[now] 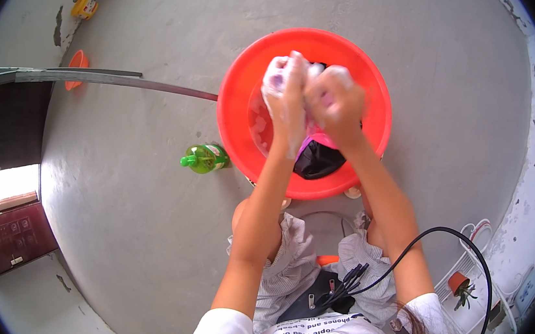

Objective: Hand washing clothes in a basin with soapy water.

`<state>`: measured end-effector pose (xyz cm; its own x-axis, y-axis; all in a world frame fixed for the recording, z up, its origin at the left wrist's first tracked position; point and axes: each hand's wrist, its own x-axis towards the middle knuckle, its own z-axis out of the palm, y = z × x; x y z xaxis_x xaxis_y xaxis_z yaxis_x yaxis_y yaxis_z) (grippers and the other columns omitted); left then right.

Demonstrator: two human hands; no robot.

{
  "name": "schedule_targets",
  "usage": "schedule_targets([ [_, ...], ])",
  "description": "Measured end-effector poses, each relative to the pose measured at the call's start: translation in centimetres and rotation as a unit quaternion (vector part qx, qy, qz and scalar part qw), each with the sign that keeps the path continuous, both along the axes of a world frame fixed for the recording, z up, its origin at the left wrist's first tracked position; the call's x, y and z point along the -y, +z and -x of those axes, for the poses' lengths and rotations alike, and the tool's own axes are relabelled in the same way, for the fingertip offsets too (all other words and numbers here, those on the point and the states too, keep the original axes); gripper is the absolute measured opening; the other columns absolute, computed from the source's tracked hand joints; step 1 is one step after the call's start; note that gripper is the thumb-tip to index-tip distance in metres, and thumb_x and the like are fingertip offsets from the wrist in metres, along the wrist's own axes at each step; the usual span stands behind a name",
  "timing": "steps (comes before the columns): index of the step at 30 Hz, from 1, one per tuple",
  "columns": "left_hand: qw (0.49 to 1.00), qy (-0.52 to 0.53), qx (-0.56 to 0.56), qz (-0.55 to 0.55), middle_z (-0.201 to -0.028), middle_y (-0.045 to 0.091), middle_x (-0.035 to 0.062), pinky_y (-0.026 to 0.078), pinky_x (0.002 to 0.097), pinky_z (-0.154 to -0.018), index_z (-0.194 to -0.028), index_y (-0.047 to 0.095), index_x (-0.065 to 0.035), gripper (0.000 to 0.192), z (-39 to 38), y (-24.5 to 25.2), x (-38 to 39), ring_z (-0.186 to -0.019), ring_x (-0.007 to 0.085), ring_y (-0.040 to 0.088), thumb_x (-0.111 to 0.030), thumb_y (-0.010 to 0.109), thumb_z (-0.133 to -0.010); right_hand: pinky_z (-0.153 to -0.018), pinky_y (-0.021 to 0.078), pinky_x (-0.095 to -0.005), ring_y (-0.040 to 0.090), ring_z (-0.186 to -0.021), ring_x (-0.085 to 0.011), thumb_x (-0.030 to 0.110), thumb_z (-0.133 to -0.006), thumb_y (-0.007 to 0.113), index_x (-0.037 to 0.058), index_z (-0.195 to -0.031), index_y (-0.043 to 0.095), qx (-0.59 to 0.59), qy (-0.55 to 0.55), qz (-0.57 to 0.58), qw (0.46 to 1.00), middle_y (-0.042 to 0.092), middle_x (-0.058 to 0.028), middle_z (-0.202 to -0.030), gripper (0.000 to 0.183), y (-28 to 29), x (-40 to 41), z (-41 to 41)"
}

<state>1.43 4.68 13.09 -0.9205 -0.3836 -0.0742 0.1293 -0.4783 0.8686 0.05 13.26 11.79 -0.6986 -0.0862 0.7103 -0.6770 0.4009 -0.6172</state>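
A large red plastic basin [232, 129] stands on the floor in front of me. Above it, my left hand [283, 85] is curled and covered in white suds, shut on wet purple-pink cloth. Close beside it on the right, my right hand [336, 98] is slightly blurred, soapy too, and shut on part of the same cloth. Pink and purple fabric [322, 138] hangs below the hands, next to black fabric [319, 161] in the basin. Suds float at the basin's left inside. How far the cloth pieces are joined is hidden by my hands.
A green pump bottle [205, 158] lies or stands left of the basin; its exact tilt is unclear. Farther left are an orange bowl [77, 70], a yellow tub [84, 7] and a long grey bar [110, 80]. A potted plant [459, 284] sits on a white rack at right. A black cable loops beside my right arm.
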Motion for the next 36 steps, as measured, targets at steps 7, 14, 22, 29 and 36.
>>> schedule_targets([
  [7,0.993,0.018,0.007,-0.119,-0.059,0.039,-0.0034,0.034,0.0241,-0.049,-0.069,0.048,-0.0092,0.031,0.7,-1.1,2.6,-0.051,0.0067,0.038,-0.030,0.052,-0.092,-0.048,0.0412,-0.0324,0.055,-0.052,-0.0231,0.020,-0.072,0.071,0.0061,-0.069,0.053,0.151,0.138,-0.017,0.979,0.055,-0.0073,-0.061,0.023,-0.2,1.1,-0.3],
  [14,0.999,-0.047,0.003,-0.017,-0.061,0.042,-0.0004,0.038,0.0250,-0.052,-0.065,0.044,-0.0096,0.035,0.7,0.0,5.1,-0.053,0.0089,0.042,-0.029,0.051,-0.093,-0.065,0.0453,-0.0369,0.061,-0.071,-0.0325,0.018,-0.075,0.070,0.0028,-0.092,0.049,0.289,0.231,-0.097,0.924,0.061,-0.0153,-0.074,0.031,-0.2,-0.8,0.8],
  [22,0.996,-0.031,-0.018,-0.078,-0.063,0.044,-0.0008,0.045,0.0256,-0.063,-0.066,0.047,-0.0089,0.028,0.7,-0.6,5.9,-0.059,0.0091,0.047,-0.022,0.054,-0.089,-0.074,0.0441,-0.0302,0.055,-0.082,-0.0171,0.003,-0.075,0.059,0.0006,-0.104,0.054,0.356,0.278,-0.020,0.892,0.059,-0.0082,-0.089,0.030,0.0,-2.9,2.4],
  [29,1.000,0.009,0.005,0.009,-0.079,0.057,0.0040,0.041,0.0221,-0.064,-0.089,0.051,-0.0032,0.011,0.6,-0.2,5.5,-0.073,0.0086,0.052,-0.007,0.058,-0.082,-0.081,0.0456,-0.0285,0.057,-0.089,-0.0158,-0.002,-0.071,0.053,0.0047,-0.106,0.053,0.352,0.212,0.203,0.889,0.058,-0.0060,-0.093,0.035,1.3,-1.9,1.0],
  [36,0.986,-0.054,0.012,0.156,-0.086,0.064,0.0090,0.047,0.0228,-0.070,-0.108,0.055,0.0025,0.025,0.5,0.7,4.1,-0.075,0.0113,0.059,-0.006,0.056,-0.085,-0.062,0.0510,-0.0331,0.061,-0.074,-0.0251,0.009,-0.068,0.072,0.0048,-0.094,0.061,-0.064,0.101,-0.032,0.992,0.061,-0.0111,-0.090,0.029,0.4,-1.8,0.7],
])
